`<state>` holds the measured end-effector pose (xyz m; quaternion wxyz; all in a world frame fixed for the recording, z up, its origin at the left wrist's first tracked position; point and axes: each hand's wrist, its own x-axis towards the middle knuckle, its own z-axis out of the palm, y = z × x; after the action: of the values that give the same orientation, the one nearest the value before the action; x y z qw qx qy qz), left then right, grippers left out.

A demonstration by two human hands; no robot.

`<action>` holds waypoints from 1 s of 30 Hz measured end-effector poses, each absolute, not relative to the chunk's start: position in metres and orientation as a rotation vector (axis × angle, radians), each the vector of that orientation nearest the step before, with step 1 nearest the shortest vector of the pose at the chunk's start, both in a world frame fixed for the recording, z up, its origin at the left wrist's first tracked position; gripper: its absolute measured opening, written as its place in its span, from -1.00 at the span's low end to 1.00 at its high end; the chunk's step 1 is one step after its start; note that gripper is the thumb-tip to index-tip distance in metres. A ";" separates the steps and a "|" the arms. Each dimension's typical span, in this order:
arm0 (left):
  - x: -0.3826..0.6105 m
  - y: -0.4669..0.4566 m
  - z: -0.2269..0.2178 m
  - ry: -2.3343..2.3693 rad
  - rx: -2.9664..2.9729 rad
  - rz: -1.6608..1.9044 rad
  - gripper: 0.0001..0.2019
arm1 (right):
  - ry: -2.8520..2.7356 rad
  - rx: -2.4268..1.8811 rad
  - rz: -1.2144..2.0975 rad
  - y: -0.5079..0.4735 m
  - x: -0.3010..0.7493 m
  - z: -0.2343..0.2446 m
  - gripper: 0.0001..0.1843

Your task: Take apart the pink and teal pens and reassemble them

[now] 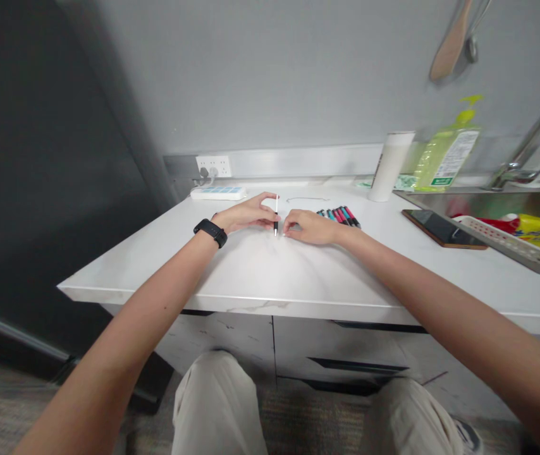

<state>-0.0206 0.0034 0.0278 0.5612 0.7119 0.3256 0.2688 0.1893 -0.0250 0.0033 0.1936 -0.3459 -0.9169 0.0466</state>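
In my left hand (251, 212), which has a dark watch at its wrist, a pen (276, 212) is held between the fingertips. The pen has a white upper part, a black grip and a pale tip pointing toward me. My right hand (310, 227) rests on the counter just right of the pen, its fingers curled and drawn together; anything between them is too small or hidden to make out. Behind the right wrist lie several pens (341, 216) side by side, with pink, teal and black parts, partly covered by that hand and forearm.
On the white countertop (232, 272) stand a white cylindrical container (391, 167) and a yellow-green pump bottle (447, 155). A phone (443, 229) lies by the sink's edge (516, 258). At the back left are a power strip (217, 193) and a wall socket (213, 165).
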 end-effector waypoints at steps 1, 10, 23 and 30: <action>-0.021 0.002 0.029 0.753 1.691 0.638 -0.32 | -2.573 -0.979 0.123 -0.026 0.189 0.004 -0.81; -0.018 0.001 0.029 0.766 1.837 0.708 -0.39 | -2.493 -1.146 0.104 -0.027 0.188 0.007 -0.81; -0.013 0.006 0.023 0.680 2.040 0.662 -0.22 | -2.468 -1.231 0.230 -0.025 0.185 0.001 -0.77; -0.017 0.012 0.023 0.675 2.048 0.677 -0.25 | -2.451 -1.200 0.168 -0.028 0.189 0.006 -0.72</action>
<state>-0.0171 0.0115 0.0231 0.4267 0.8195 0.2701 0.2708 0.1887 -0.0278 0.0056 0.2021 -0.4298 -0.8780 0.0600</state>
